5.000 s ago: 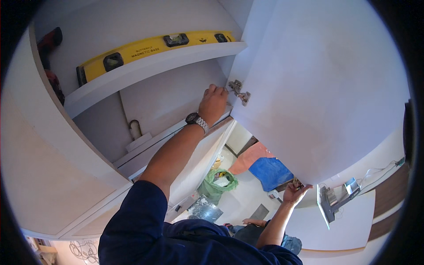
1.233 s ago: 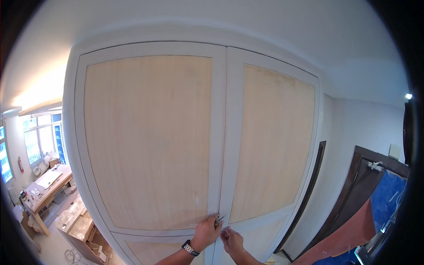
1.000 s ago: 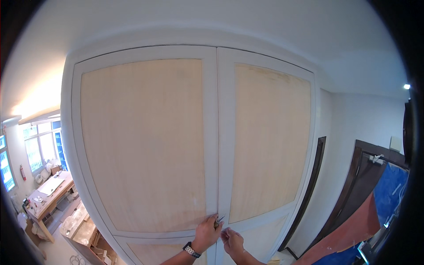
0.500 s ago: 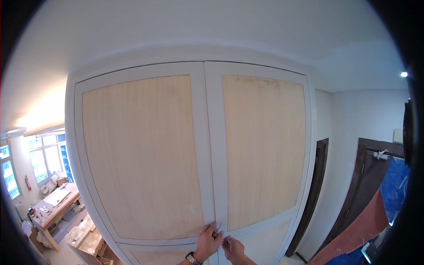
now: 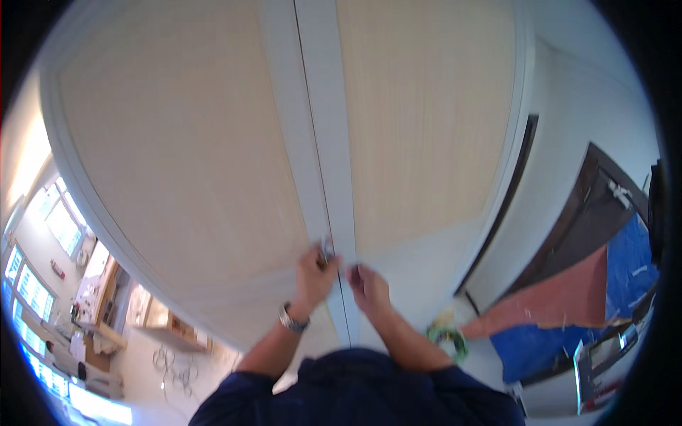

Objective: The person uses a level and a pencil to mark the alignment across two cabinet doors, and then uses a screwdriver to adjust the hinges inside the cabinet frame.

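Note:
A tall double-door cabinet with pale wood panels and white frames fills the middle, its left door (image 5: 177,163) and right door (image 5: 419,128) meeting at a narrow seam. My left hand (image 5: 314,280), a metal-band watch (image 5: 292,318) on its wrist, is closed at the left door's inner frame. Its fingers are round a small shiny metal piece (image 5: 325,254), blurred and mostly covered. Just right of the seam, my right hand (image 5: 370,289) is closed, fingertips drawn together near the right door's frame. Whatever it may hold is too small to make out.
On the left are a workbench (image 5: 99,295), a low wooden piece (image 5: 167,330) and tangled cable (image 5: 174,373) on the floor. To the right, blue and reddish-brown sheeting (image 5: 561,291) hangs before a dark door (image 5: 561,227). A green coil (image 5: 451,342) lies near the cabinet's base.
The view has tilted down, bringing my forearms and dark sleeves into sight. Both hands stay close together by the door seam, the left one still on the metal piece.

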The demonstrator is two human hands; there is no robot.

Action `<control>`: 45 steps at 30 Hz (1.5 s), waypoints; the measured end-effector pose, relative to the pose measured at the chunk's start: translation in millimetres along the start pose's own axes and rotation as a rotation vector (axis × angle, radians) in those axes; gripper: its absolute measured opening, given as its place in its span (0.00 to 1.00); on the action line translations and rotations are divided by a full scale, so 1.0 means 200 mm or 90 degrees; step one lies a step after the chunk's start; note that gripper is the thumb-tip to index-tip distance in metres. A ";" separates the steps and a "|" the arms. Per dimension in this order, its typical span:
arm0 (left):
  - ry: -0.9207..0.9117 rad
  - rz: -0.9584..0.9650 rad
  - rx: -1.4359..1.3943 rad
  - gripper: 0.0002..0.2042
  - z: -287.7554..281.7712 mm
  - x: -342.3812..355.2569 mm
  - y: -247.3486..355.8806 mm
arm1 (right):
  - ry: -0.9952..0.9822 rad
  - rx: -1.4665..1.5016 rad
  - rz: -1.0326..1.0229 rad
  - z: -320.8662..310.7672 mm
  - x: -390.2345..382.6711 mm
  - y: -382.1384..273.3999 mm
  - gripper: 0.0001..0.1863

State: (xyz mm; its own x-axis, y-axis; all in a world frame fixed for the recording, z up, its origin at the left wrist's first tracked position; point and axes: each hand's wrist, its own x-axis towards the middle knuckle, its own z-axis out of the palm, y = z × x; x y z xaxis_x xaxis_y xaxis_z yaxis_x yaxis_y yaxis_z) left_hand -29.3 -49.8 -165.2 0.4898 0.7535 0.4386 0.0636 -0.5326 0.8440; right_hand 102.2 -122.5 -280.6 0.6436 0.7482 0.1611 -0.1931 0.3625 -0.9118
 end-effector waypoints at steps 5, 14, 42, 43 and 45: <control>-0.003 -0.064 -0.135 0.15 -0.10 0.03 0.04 | 0.077 0.406 0.139 0.06 0.03 -0.08 0.09; 0.007 -0.052 -0.167 0.13 -0.09 -0.01 0.09 | 0.124 0.439 0.177 0.09 -0.04 -0.12 0.08; 0.011 0.055 0.068 0.16 0.04 -0.04 0.07 | 0.208 0.529 0.145 0.20 -0.05 -0.15 0.08; 0.004 0.069 0.072 0.16 0.04 -0.04 0.06 | 0.208 0.540 0.132 0.21 -0.05 -0.15 0.08; 0.014 0.072 0.052 0.17 0.05 -0.04 0.04 | 0.229 0.537 0.150 0.21 -0.04 -0.13 0.09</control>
State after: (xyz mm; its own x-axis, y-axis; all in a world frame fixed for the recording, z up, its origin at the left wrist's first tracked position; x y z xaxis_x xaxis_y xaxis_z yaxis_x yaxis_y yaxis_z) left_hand -23.5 -63.5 -165.5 0.4788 0.6948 0.5367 0.0808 -0.6436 0.7611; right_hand 70.2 -114.6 -242.6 0.6826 0.6880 -0.2464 -0.7282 0.6118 -0.3089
